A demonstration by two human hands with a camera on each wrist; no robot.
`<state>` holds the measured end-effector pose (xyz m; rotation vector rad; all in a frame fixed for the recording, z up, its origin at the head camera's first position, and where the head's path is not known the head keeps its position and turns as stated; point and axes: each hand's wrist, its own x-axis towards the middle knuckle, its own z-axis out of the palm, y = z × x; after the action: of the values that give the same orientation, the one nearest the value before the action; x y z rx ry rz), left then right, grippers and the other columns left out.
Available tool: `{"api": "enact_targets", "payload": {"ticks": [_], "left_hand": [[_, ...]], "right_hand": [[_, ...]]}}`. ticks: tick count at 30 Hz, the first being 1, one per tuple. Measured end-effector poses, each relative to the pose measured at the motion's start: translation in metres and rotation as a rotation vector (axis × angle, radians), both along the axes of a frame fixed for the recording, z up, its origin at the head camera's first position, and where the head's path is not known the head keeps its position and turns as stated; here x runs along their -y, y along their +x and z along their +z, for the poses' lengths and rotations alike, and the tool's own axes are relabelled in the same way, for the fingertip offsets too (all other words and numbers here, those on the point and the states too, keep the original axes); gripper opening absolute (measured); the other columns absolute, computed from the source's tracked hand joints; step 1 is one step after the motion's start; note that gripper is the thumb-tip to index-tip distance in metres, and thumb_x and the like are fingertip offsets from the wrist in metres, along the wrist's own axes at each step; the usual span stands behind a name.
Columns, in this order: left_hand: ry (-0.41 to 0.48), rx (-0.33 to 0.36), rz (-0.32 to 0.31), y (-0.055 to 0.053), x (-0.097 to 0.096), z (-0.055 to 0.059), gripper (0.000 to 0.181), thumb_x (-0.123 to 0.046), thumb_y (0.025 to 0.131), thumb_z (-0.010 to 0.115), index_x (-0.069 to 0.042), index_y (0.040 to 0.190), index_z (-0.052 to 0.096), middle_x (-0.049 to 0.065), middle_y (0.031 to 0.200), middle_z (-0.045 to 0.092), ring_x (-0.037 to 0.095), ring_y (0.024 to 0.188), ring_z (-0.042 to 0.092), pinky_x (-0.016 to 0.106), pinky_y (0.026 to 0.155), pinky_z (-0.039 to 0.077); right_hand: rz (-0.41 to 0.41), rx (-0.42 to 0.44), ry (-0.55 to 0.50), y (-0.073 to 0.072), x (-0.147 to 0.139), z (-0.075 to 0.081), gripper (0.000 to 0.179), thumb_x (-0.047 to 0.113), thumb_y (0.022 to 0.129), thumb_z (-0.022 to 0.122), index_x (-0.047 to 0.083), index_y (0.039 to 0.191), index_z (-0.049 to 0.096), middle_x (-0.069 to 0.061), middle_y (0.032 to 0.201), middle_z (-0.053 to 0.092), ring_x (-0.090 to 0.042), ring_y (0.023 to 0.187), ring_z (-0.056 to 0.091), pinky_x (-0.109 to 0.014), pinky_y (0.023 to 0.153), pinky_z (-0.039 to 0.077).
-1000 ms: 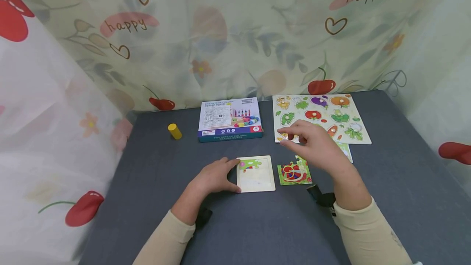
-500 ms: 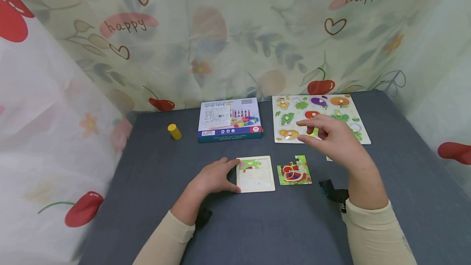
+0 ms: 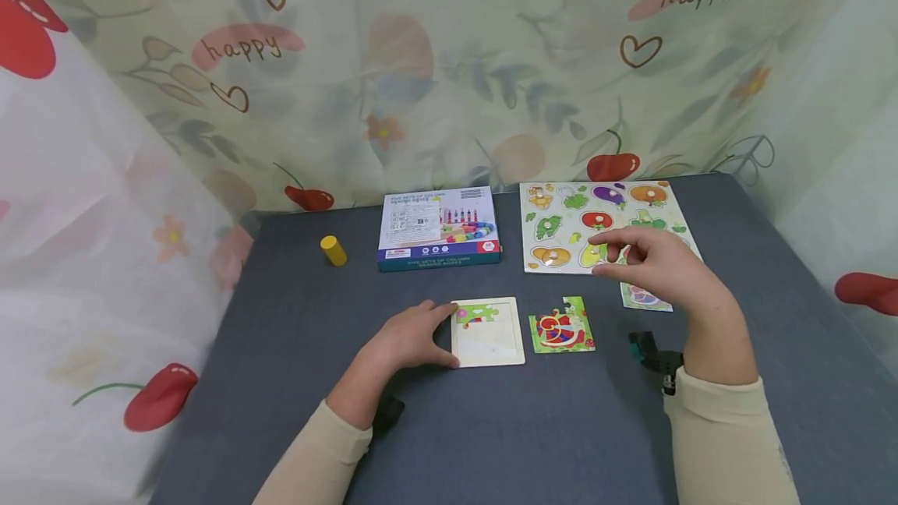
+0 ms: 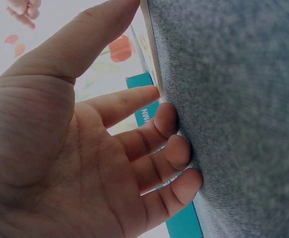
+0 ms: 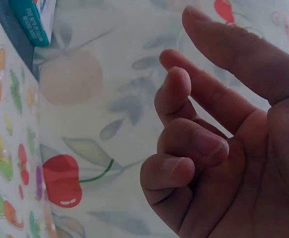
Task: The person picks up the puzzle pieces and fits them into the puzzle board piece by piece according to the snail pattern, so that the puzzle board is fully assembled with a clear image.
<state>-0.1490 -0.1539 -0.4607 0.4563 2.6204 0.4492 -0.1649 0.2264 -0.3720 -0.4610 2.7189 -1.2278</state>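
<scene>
In the head view, my left hand (image 3: 410, 339) holds a square puzzle tray (image 3: 494, 345) by its left side, index finger at the far corner and thumb at the near one. The left wrist view shows the tray's thin edge between thumb and index tip, the other fingers bent against the cloth. Green puzzle pieces (image 3: 480, 312) sit in the tray's upper left. Just right of it lies a clump of puzzle pieces (image 3: 561, 327) with a red-and-blue picture. My right hand (image 3: 655, 263) hovers empty before the vegetable board (image 3: 561, 213), thumb and index finger apart.
A small picture card (image 3: 641, 297) lies partly hidden below the right hand. A beading-set box (image 3: 438, 228) stands at the back middle, with a yellow cylinder (image 3: 333, 251) to its left. Printed curtains (image 3: 449, 84) enclose the grey table (image 3: 449, 443) at the back and sides.
My right hand has moved rightward and away from the clump of pieces, uncovering more of the vegetable board and part of the picture card. The left hand and tray have stayed put.
</scene>
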Motion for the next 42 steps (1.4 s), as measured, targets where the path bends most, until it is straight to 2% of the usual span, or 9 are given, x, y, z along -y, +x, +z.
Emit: {"api": "enact_targets", "payload": {"ticks": [5,11,19,24,28,35,42], "left_hand": [[0.000,-0.008,0.001,0.000,0.000,-0.001,0.094,-0.053,0.077,0.087,-0.021,0.156,0.046,0.010,0.132,0.057,0.025,0.108,0.054,0.049,0.095,0.049],[-0.001,-0.008,-0.003,-0.001,0.001,-0.003,0.094,-0.053,0.076,0.087,-0.021,0.155,0.047,0.009,0.129,0.057,0.024,0.105,0.054,0.047,0.092,0.050],[0.003,-0.004,-0.006,-0.001,0.001,-0.001,0.094,-0.053,0.077,0.087,-0.021,0.156,0.047,0.009,0.130,0.057,0.024,0.106,0.054,0.048,0.093,0.049],[-0.002,-0.006,-0.009,-0.001,0.000,0.000,0.095,-0.054,0.077,0.087,-0.021,0.156,0.046,0.010,0.131,0.057,0.025,0.107,0.054,0.049,0.095,0.049],[-0.005,-0.005,-0.008,-0.001,0.000,0.000,0.095,-0.054,0.076,0.087,-0.021,0.156,0.046,0.010,0.131,0.057,0.025,0.108,0.054,0.049,0.095,0.049],[-0.003,-0.004,-0.005,-0.001,0.000,0.000,0.095,-0.053,0.077,0.087,-0.021,0.156,0.046,0.010,0.132,0.057,0.025,0.108,0.054,0.049,0.095,0.049],[-0.015,-0.004,-0.008,-0.001,0.000,-0.001,0.095,-0.054,0.077,0.087,-0.022,0.156,0.046,0.009,0.131,0.057,0.024,0.108,0.054,0.049,0.095,0.049]], "right_hand": [[0.023,0.087,0.012,-0.009,-0.007,-0.011,0.044,0.024,0.092,0.080,0.004,0.128,0.066,-0.008,0.097,0.058,-0.019,0.064,0.048,-0.031,0.057,0.044],[0.033,0.183,0.003,-0.022,-0.016,-0.032,0.046,0.021,0.091,0.081,0.002,0.129,0.063,-0.010,0.097,0.058,-0.021,0.065,0.050,-0.034,0.060,0.047],[0.106,0.276,-0.029,-0.037,-0.022,-0.060,0.041,0.012,0.093,0.076,-0.005,0.128,0.062,-0.009,0.088,0.056,-0.019,0.056,0.045,-0.032,0.052,0.042],[0.105,0.358,-0.044,-0.042,-0.021,-0.074,0.040,0.011,0.093,0.076,-0.004,0.128,0.062,-0.008,0.083,0.054,-0.016,0.058,0.041,-0.029,0.054,0.038],[0.114,0.373,-0.044,-0.044,-0.018,-0.081,0.038,0.010,0.091,0.077,-0.003,0.125,0.065,-0.007,0.080,0.054,-0.016,0.060,0.042,-0.028,0.055,0.037],[0.132,0.341,0.036,-0.044,-0.006,-0.088,0.036,0.016,0.087,0.082,0.000,0.116,0.069,-0.003,0.076,0.052,-0.018,0.069,0.048,-0.033,0.067,0.037],[0.119,0.332,0.104,-0.044,0.008,-0.091,0.030,0.011,0.083,0.084,0.001,0.106,0.068,-0.005,0.072,0.049,-0.019,0.066,0.045,-0.036,0.066,0.036]]}}
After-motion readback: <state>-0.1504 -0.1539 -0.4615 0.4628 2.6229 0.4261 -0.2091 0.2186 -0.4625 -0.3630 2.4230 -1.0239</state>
